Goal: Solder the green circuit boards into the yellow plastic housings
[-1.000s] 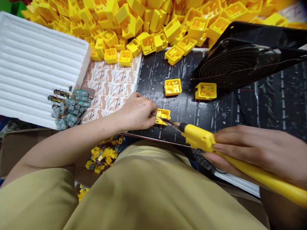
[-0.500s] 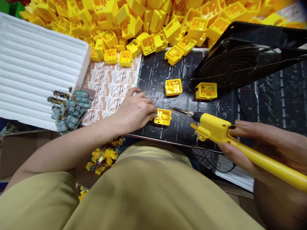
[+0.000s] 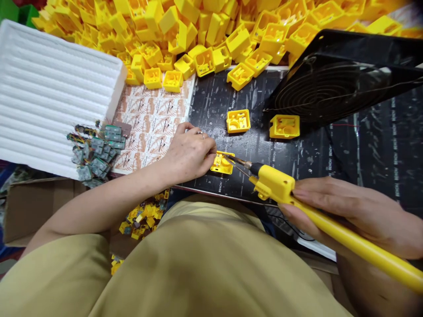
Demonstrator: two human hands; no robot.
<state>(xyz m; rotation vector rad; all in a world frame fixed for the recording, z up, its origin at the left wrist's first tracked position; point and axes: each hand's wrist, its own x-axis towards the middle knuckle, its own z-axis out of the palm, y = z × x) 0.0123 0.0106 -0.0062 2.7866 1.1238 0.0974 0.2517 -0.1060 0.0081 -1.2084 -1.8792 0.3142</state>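
Observation:
With fingers bent, my left hand [image 3: 193,152] grips the left end of a small yellow plastic housing [image 3: 218,166], which lies open side up on the black mat. My fingertips hide part of it. My right hand [image 3: 350,207] is closed around the handle of a yellow soldering iron [image 3: 276,182]. The iron's metal tip reaches over the right half of the housing; whether it touches the inside I cannot tell. A thin metal tube runs beneath the tip. Two more yellow housings [image 3: 238,121] sit farther back on the mat.
A large heap of yellow housings [image 3: 205,26] covers the back. A black fan [image 3: 330,88] stands at right on the dark mat [image 3: 257,94]. At left are a white foam panel [image 3: 56,83] and wired circuit boards [image 3: 95,154]. Below the table edge lies a box [image 3: 39,207].
My right hand has moved the soldering iron left, bringing its tip from beside the housing to over it. My left hand stays on the housing, almost unmoved.

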